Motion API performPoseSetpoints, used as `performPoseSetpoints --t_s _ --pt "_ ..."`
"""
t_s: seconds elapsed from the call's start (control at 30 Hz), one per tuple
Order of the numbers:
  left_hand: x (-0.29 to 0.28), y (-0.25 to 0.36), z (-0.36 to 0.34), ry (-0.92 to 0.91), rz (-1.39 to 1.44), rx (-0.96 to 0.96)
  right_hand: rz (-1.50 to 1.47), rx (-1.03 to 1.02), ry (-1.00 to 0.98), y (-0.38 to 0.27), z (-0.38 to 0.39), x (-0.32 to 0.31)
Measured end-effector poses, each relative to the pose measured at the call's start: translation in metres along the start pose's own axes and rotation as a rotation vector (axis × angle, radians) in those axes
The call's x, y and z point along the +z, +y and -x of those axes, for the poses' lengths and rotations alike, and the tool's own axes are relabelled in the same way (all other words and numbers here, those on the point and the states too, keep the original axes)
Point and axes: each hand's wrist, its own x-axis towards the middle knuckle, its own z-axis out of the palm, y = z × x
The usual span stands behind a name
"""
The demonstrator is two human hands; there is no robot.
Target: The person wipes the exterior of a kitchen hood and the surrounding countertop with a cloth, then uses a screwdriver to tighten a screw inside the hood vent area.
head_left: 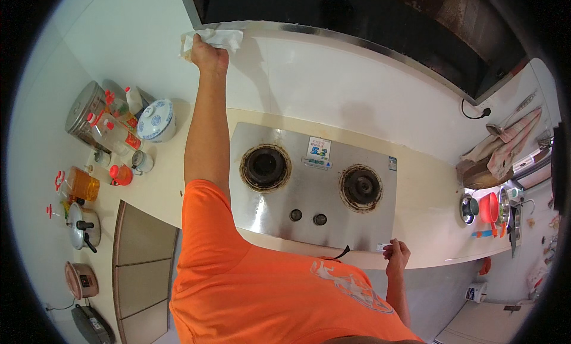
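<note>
Stretched far forward, my left hand point(209, 54) is closed on a thin, crumpled white cloth point(229, 39). The cloth lies against the white wall, just below the lower left corner of the dark range hood point(291, 27). Whether it is fabric or paper is hard to tell. My right hand point(397, 253) hangs low by the front right corner of the steel gas stove point(303, 189), beside a small white label point(381, 247). Its fingers are curled in, and nothing shows in them. Two blackened burners, left point(265, 168) and right point(360, 188), sit on the stove.
Left on the counter stand a lidded blue-and-white pot point(157, 119), a metal canister point(86, 109), oil bottles point(83, 183), small jars point(122, 175) and a pressure cooker point(84, 226). Cloths point(505, 139) hang at right above a red bowl point(489, 208).
</note>
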Motion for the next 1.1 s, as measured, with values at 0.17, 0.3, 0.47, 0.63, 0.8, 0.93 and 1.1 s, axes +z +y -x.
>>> performPoseSetpoints --t_s 0.17,0.3,0.47,0.63,0.8,0.93,1.1 --pt "-0.016 -0.007 -0.037 0.026 -0.122 0.057 -0.014 -0.005 -0.016 0.001 0.001 -0.001" --pt "-0.013 -0.022 -0.042 0.037 -0.197 0.086 -0.02 -0.013 -0.007 0.011 -0.002 -0.011" --pt "0.006 -0.049 -0.03 0.103 -0.217 0.132 -0.005 0.001 -0.013 0.018 -0.006 -0.024" --pt "0.02 -0.099 -0.01 0.121 -0.135 0.154 -0.005 0.018 -0.019 0.021 -0.01 -0.044" --pt "0.002 -0.114 -0.047 -0.233 0.342 0.134 -0.03 -0.004 -0.141 0.02 -0.027 -0.047" --pt "0.084 -0.256 0.118 -0.012 -0.023 0.099 0.014 0.012 0.011 0.031 -0.026 -0.093" --pt "0.103 -0.311 0.159 0.097 -0.261 0.365 0.024 -0.005 -0.049 0.027 -0.035 -0.112"
